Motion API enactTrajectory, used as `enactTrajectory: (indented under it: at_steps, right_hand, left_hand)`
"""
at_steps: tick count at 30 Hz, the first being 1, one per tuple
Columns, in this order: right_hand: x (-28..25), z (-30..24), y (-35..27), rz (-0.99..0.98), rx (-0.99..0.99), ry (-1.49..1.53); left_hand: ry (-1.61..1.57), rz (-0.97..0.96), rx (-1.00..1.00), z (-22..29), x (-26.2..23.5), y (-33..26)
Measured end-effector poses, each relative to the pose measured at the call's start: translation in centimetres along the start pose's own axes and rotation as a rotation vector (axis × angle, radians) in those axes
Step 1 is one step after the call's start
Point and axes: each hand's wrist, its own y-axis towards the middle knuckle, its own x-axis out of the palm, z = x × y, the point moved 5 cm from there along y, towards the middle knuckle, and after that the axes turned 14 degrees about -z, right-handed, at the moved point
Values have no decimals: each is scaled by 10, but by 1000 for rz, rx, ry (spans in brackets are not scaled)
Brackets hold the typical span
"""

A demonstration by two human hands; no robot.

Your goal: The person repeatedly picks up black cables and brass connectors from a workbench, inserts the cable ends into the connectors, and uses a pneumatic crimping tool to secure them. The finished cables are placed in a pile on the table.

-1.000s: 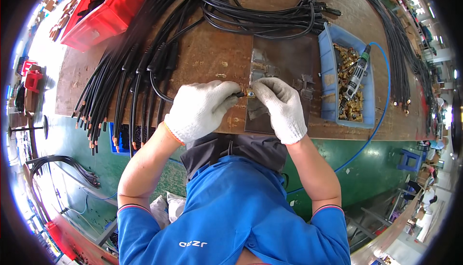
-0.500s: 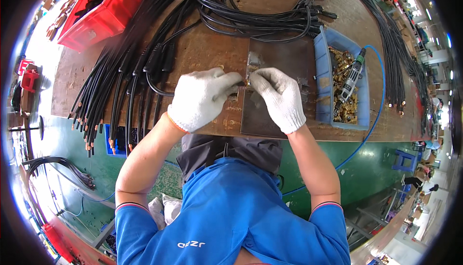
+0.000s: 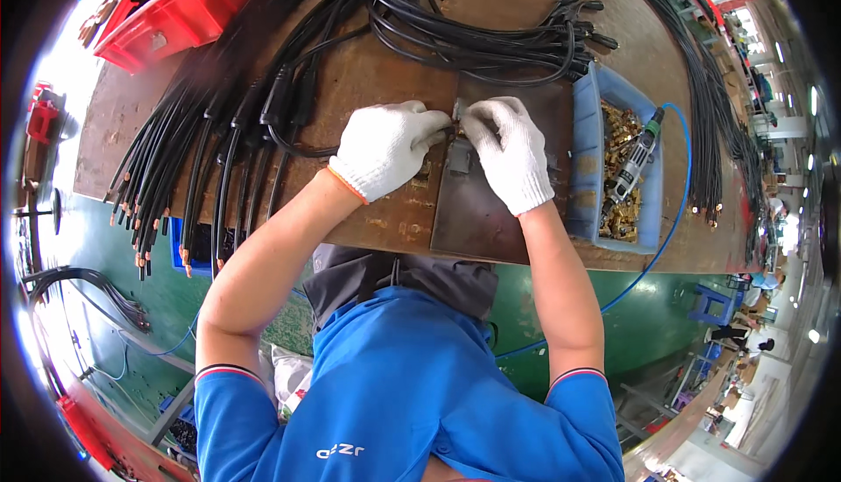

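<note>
— Mid-workbench (image 3: 394, 219), on dark metal plate (image 3: 491, 210): left hand (image 3: 385, 151) and right hand (image 3: 512, 162) both pinching small fitting (image 3: 456, 128).
— Black cable (image 3: 298, 145) trailing left from grip, nearer left hand.

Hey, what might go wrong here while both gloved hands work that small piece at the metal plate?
The left hand and right hand pinch a small part in thick white knit gloves, so it may slip. Black cables hang over the wooden bench edge and might slide off. The power tool in the blue bin could snag its blue hose.
</note>
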Motion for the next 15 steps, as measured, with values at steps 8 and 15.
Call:
enactTrajectory:
  at_steps: [8, 15]
  right_hand:
    - [0, 2, 6, -109, -1, 27]
    - [-5, 0, 6, -138, 21, -14]
  left_hand:
    - [52, -2, 56, 1, -3, 2]
    - [165, -17, 145, 2, -4, 9]
